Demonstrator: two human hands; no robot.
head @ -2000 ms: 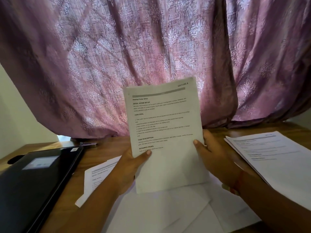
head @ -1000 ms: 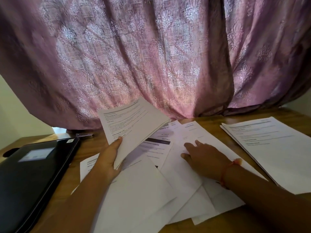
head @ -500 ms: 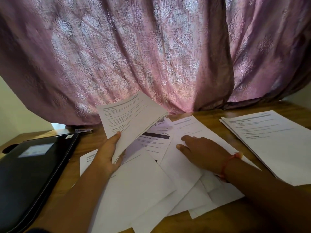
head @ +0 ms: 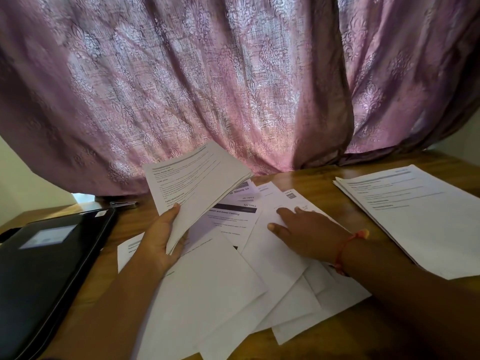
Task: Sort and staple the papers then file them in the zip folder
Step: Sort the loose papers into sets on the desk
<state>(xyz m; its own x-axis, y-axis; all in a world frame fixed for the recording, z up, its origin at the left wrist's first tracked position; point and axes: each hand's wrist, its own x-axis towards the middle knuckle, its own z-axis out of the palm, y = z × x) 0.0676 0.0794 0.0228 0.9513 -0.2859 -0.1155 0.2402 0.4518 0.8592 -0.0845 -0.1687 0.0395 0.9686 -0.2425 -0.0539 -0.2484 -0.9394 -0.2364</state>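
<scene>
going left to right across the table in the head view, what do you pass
black zip folder → left hand gripping a sheaf of papers → right hand resting on the loose sheets → neat stack of papers

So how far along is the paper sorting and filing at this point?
Done: one neat stack of printed white sheets lies at the right. In hand: the left hand holds a small sheaf of printed pages; the right hand presses the loose scattered white papers. Left: stapling, filing; the black zip folder lies closed.
</scene>
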